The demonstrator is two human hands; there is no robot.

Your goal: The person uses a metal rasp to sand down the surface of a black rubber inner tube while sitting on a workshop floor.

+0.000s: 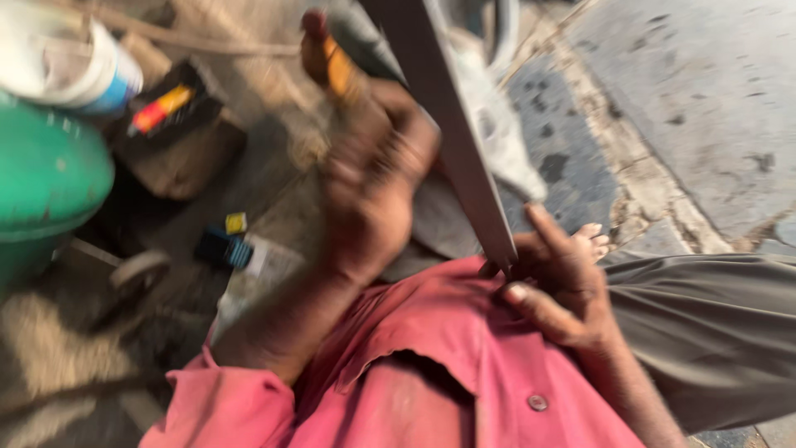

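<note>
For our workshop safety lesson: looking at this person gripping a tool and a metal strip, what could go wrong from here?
1. The left hand is blurred with a yellow-handled tool beside the grey metal strip; a slip could strike the fingers.
2. The right hand pinches the strip's lower end against the pink shirt; its edge might cut skin or cloth.
3. A bare foot lies close below.

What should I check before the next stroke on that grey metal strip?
1. Right hand pinches the grey metal strip's lower end: ok.
2. Left hand closed on the orange-handled tool: ok.
3. Tool tip meets strip: cannot tell, motion blur.
4. Strip end rests against the red shirt: not ok.
5. Bare toes sit close beside the strip's end: not ok.
</note>
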